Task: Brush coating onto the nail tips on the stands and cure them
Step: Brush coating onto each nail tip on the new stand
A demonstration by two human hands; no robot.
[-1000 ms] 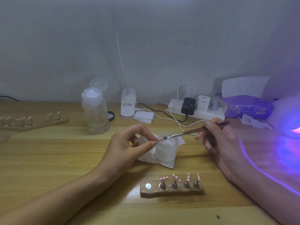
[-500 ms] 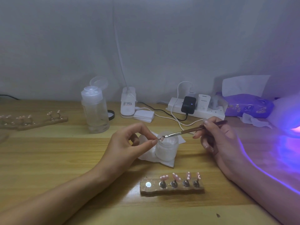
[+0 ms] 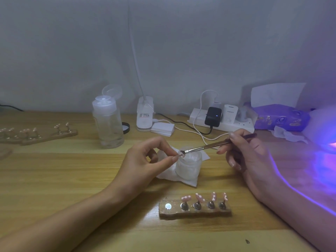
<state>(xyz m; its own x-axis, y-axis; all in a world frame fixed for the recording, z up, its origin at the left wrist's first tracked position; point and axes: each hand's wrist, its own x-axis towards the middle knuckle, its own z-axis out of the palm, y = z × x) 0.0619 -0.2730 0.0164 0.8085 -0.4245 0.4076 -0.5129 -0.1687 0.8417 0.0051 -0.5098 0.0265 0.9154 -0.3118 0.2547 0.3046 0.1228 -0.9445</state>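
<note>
My left hand [image 3: 145, 160] pinches a small nail tip on its stand [image 3: 180, 155] between thumb and forefinger, just above a frosted jar [image 3: 189, 166]. My right hand [image 3: 245, 153] holds a thin metal brush [image 3: 205, 147] whose bristles touch that nail tip. In front of me a wooden holder [image 3: 195, 210] carries several pink nail tips [image 3: 186, 198] on metal stands, and its leftmost slot [image 3: 168, 206] shows a bare metal disc. At the far right a UV lamp [image 3: 327, 130] glows purple.
The jar sits on a white wipe [image 3: 167, 174]. A clear pump bottle [image 3: 108, 122], a white lamp base [image 3: 145, 114], a power strip [image 3: 221, 121] with cables and a purple tissue pack [image 3: 281, 117] line the back. More wooden holders with stands [image 3: 49, 134] lie at the left.
Both hands stay almost where they were. The brush tip has shifted slightly on the nail tip held by my left hand.
</note>
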